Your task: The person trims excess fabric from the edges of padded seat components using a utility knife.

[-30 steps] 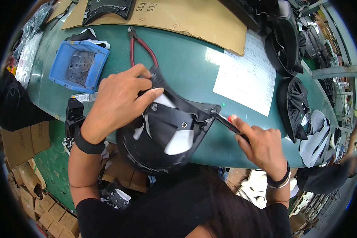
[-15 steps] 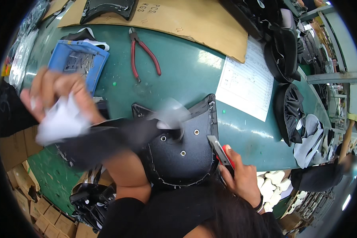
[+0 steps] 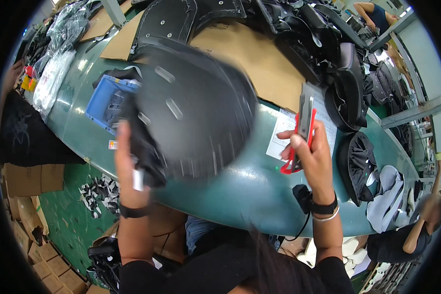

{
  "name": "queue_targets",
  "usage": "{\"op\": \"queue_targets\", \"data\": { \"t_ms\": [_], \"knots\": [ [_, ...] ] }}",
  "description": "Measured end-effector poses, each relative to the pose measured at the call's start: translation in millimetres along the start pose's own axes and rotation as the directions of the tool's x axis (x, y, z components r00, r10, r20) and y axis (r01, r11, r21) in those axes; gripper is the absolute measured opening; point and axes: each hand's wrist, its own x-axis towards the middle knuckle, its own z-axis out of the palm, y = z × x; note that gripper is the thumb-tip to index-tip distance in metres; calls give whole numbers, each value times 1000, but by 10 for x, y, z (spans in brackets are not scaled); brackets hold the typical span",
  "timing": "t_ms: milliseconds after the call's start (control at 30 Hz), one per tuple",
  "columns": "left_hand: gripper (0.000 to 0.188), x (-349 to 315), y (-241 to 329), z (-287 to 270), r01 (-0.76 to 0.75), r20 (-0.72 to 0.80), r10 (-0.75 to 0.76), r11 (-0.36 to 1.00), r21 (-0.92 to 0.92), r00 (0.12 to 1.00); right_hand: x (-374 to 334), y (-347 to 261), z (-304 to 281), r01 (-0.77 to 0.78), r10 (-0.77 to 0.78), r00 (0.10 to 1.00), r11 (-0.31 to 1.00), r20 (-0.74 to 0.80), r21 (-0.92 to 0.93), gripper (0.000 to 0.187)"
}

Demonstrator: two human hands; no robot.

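My left hand (image 3: pixel 131 169) is closed on the edge of a black curved panel (image 3: pixel 201 117), lifted above the table and tilted. Motion smears the panel, and its metal-ringed holes show as streaks. Folded black fabric (image 3: pixel 149 152) hangs at the panel's near left edge, beside my fingers, with a small white tag by my palm. My right hand (image 3: pixel 316 157) grips a red and grey utility knife (image 3: pixel 305 132), held upright with its tip pointing away from me. The knife is apart from the panel, over the right part of the table.
A blue bin (image 3: pixel 100 105) with small metal pieces stands at the left. Similar black panels (image 3: pixel 164 22) lie on cardboard (image 3: pixel 259 63) at the back. Printed paper (image 3: pixel 278 142) and black covers (image 3: pixel 360 166) are on the right. Another person (image 3: pixel 411 230) is at far right.
The panel has risen off the table into my left hand, moving away from me. The white piece is no longer in that hand. My right hand, still holding the knife, has moved forward and right.
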Motion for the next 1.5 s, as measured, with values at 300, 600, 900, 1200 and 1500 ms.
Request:
{"op": "queue_targets", "data": {
  "t_ms": [300, 600, 900, 1200, 1500],
  "knots": [
    [34, -641, 11, -424, -539, 476, -860, 317, 781, 183, 457, -33, -804, 44, -97, 904, 990, -417, -135, 46],
    [43, 110, -97, 1315, -722, 751, -202, 205, 660, 629, 1261, 281, -1433, 339, 9, 916, 518, -401, 785, 36],
    [77, 222, -989, 1900, -980, 967, 247, -165, 111, 68, -448, -381, -740, -24, 104, 960, 956, -260, 292, 63],
    [36, -285, -724, 873, 238, 140, -259, 960, 151, 956, -702, -171, -718, -44, 28, 956, 998, -292, -48, 49],
    [64, -793, -628, 333, -501, 487, 312, -39, 864, 816, -992, 360, -611, -338, 338, 941, 938, -16, -82, 39]
  ]
}}
